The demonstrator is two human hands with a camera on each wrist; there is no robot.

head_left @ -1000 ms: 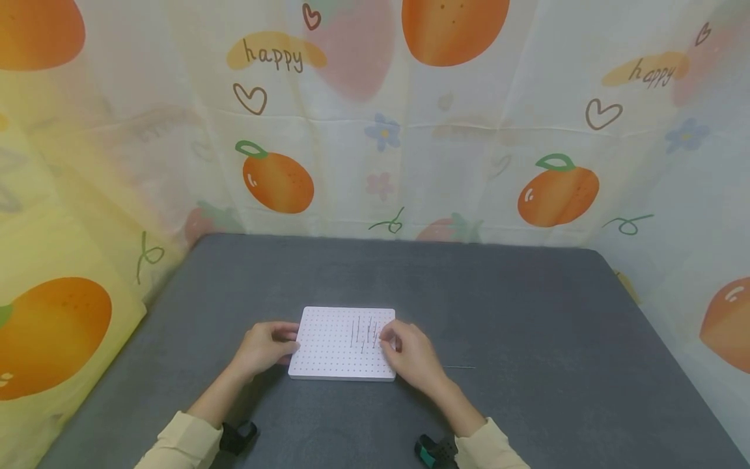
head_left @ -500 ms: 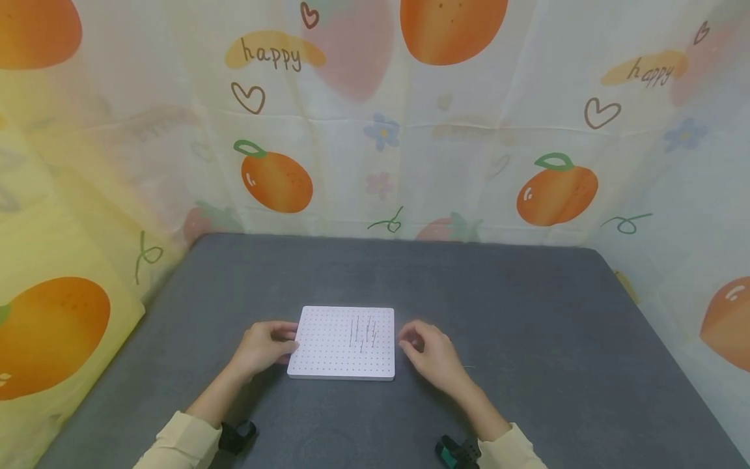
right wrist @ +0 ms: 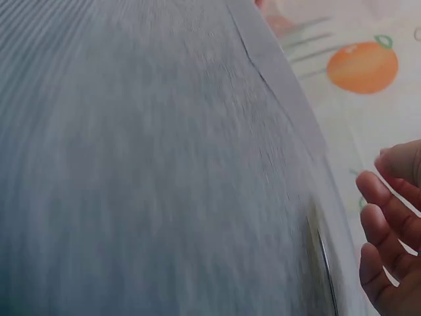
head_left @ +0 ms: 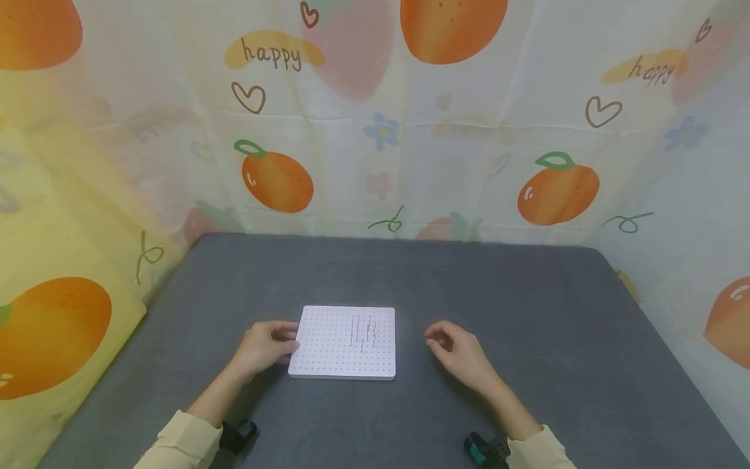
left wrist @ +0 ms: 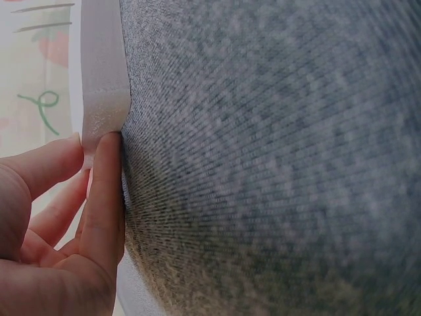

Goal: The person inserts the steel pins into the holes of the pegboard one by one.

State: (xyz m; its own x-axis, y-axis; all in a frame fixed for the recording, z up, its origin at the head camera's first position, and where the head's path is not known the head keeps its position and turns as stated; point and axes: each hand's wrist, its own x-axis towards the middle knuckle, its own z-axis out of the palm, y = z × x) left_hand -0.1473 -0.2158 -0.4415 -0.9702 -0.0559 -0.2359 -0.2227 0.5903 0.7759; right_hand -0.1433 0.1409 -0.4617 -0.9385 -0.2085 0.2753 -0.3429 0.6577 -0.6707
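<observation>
A white board (head_left: 328,345) with rows of small holes lies on the grey table. Several thin dark pins (head_left: 351,331) stand in its right half. My left hand (head_left: 262,350) holds the board's left edge; in the left wrist view, thumb and fingers pinch its corner. Apart from the board, to its right, my right hand (head_left: 459,352) hovers with fingers loosely curled and nothing in them. A thin metal rod (right wrist: 326,263) lies on the table near that hand in the right wrist view; in the head view the hand and forearm hide it.
The grey table (head_left: 527,299) reaches back to a fruit-print curtain (head_left: 457,150), which also hangs along both sides. Dark straps with devices (head_left: 237,436) sit on both wrists, below cream sleeves (head_left: 181,443).
My right hand has moved from the pins at the board's right side out to the right, over where the rod lay. My left hand and the board have stayed in place.
</observation>
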